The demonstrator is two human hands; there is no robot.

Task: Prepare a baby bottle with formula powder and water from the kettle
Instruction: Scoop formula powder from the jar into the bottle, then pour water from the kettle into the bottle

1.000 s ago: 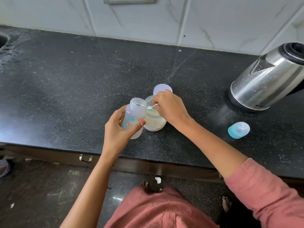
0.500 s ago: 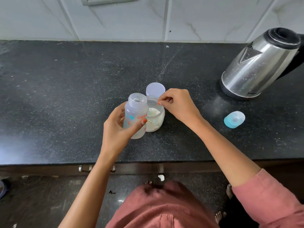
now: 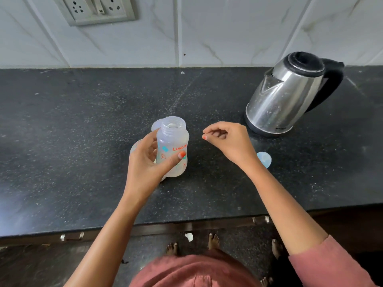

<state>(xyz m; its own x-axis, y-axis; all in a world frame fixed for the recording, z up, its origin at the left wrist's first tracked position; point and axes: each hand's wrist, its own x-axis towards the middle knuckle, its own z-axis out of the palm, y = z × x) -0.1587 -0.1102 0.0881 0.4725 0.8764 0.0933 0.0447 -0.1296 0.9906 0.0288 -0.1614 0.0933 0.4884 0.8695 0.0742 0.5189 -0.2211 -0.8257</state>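
My left hand (image 3: 148, 164) grips a clear, uncapped baby bottle (image 3: 173, 146) with printed markings, upright and just above the black counter (image 3: 83, 141). Behind my left hand and the bottle, only the edge of the formula jar (image 3: 134, 146) shows; its pale round lid (image 3: 155, 126) lies behind it. To the right of the bottle, my right hand (image 3: 227, 139) hovers apart from it, fingers curled and thumb against forefinger, with nothing visible in it. A steel kettle (image 3: 290, 94) with a black handle stands at the back right.
A blue bottle cap (image 3: 264, 158) lies on the counter, partly hidden behind my right wrist. A switch and socket plate (image 3: 97, 9) is on the tiled wall. The counter's front edge runs above drawer handles (image 3: 72, 236).
My right hand has left the jar's mouth and drawn away to the right. My left hand has shifted the bottle in front of the jar, which is now mostly hidden.
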